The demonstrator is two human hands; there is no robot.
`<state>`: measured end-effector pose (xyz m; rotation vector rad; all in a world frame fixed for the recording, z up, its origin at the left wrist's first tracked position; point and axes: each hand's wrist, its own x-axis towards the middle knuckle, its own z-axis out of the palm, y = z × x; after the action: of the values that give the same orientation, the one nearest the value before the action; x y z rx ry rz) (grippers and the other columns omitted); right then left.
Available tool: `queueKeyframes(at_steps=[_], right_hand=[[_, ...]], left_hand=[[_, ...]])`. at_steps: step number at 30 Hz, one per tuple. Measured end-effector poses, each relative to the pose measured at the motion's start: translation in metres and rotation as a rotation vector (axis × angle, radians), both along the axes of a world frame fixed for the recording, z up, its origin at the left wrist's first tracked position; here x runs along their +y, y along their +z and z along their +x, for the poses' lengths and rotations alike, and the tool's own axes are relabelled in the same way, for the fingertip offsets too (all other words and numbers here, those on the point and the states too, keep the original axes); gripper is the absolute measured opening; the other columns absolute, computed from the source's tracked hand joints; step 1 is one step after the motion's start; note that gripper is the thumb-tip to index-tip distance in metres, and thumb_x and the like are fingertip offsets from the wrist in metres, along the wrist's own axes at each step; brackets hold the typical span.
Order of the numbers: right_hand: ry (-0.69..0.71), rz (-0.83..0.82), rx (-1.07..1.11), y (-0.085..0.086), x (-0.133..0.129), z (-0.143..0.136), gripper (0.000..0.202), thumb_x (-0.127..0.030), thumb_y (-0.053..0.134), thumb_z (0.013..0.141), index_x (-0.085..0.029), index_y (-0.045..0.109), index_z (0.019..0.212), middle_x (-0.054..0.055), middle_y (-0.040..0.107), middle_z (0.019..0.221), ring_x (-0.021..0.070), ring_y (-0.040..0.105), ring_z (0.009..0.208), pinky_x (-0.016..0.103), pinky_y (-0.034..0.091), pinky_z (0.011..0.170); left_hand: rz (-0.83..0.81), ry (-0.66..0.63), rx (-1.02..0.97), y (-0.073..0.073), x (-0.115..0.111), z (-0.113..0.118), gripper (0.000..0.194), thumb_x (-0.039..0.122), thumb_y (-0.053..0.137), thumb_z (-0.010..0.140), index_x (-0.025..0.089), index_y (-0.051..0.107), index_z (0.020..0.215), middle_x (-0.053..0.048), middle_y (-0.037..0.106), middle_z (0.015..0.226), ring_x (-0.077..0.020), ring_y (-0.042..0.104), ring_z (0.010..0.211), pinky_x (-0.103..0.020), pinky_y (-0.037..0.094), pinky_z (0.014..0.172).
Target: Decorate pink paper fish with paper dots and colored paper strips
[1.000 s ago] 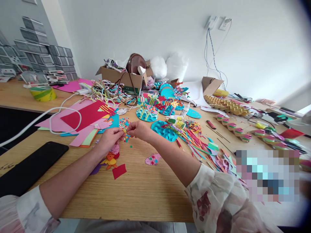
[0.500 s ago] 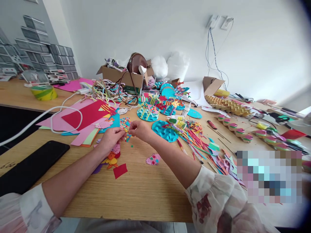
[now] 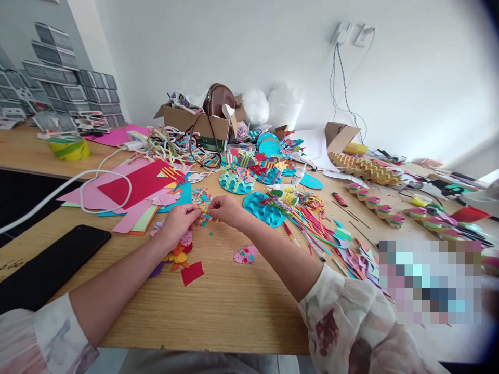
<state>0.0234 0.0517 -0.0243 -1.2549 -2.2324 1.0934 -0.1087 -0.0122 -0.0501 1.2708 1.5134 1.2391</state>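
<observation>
My left hand (image 3: 180, 223) and my right hand (image 3: 226, 212) are close together over a pile of small coloured paper dots (image 3: 201, 195). Fingers of both hands are pinched; whatever is between them is too small to make out. Below my left hand lie orange and yellow paper shapes (image 3: 179, 255) and a red paper rectangle (image 3: 192, 273). A pink paper fish with coloured dots (image 3: 245, 254) rests on the wooden table (image 3: 218, 311), under my right forearm's left side.
A black phone (image 3: 58, 265) lies at the left, near red paper (image 3: 134, 184) and a white cable (image 3: 42, 210). Blue egg-tray discs (image 3: 264, 210), paper strips (image 3: 312, 221) and a red cutter (image 3: 339, 199) are on the right. A cardboard box (image 3: 183, 122) stands behind.
</observation>
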Motion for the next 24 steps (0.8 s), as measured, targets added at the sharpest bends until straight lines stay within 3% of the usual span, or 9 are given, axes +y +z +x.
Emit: queueKeyframes(at_steps=[12, 18, 24], right_hand=[[-0.002, -0.157, 0.129, 0.004, -0.007, 0.023, 0.013, -0.008, 0.054, 0.07, -0.016, 0.051, 0.06, -0.006, 0.05, 0.05, 0.0055, 0.053, 0.047, 0.014, 0.038, 0.044], [0.026, -0.134, 0.128, 0.01, -0.017, 0.027, 0.014, -0.007, 0.054, 0.07, -0.016, 0.05, 0.06, -0.007, 0.05, 0.049, 0.0049, 0.052, 0.046, 0.014, 0.036, 0.044], [0.06, -0.08, 0.083, 0.013, -0.026, 0.028, 0.013, -0.006, 0.054, 0.07, -0.015, 0.051, 0.061, -0.007, 0.049, 0.05, 0.0053, 0.052, 0.048, 0.014, 0.035, 0.045]], left_hand=[[-0.01, -0.052, 0.152, 0.001, 0.0, 0.002, 0.02, 0.035, 0.053, 0.066, 0.016, 0.054, 0.064, 0.004, 0.049, 0.048, -0.0081, 0.038, 0.037, -0.019, 0.027, 0.035], [0.042, -0.122, 0.206, 0.014, -0.008, 0.009, 0.025, 0.035, 0.054, 0.066, 0.016, 0.06, 0.08, 0.003, 0.054, 0.058, -0.0089, 0.042, 0.045, -0.019, 0.031, 0.041], [0.064, -0.22, 0.223, 0.013, -0.013, 0.014, 0.023, 0.039, 0.051, 0.069, 0.017, 0.056, 0.072, 0.004, 0.046, 0.054, -0.0095, 0.042, 0.048, -0.018, 0.03, 0.041]])
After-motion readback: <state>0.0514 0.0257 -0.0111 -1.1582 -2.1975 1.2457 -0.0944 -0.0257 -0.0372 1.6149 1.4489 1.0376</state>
